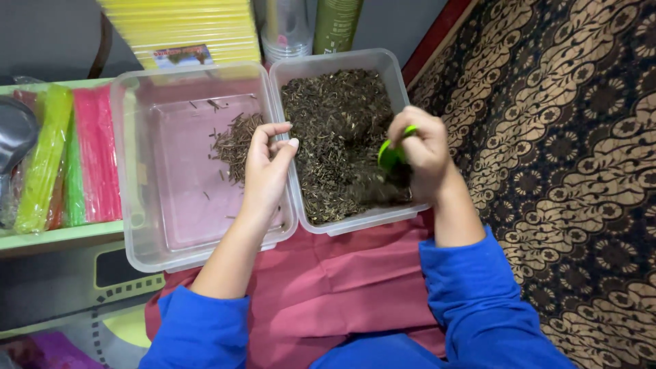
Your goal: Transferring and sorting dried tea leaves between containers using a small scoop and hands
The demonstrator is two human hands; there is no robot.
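While the right hand (420, 154) grips a green scoop (391, 156), the left hand (266, 164) pinches dried leaves (239, 140).

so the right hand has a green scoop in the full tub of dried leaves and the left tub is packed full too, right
Not quite. In the head view the right hand does hold a green scoop in the full tub, but the left tub is nearly bare, with only a small pile of dried leaves.

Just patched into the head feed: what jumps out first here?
Two clear plastic tubs sit side by side on a red cloth in the person's lap: the right tub is full of dark dried leaves, the left tub holds only a small pile. The right hand grips a green scoop in the leaves; the left hand pinches at the small pile.
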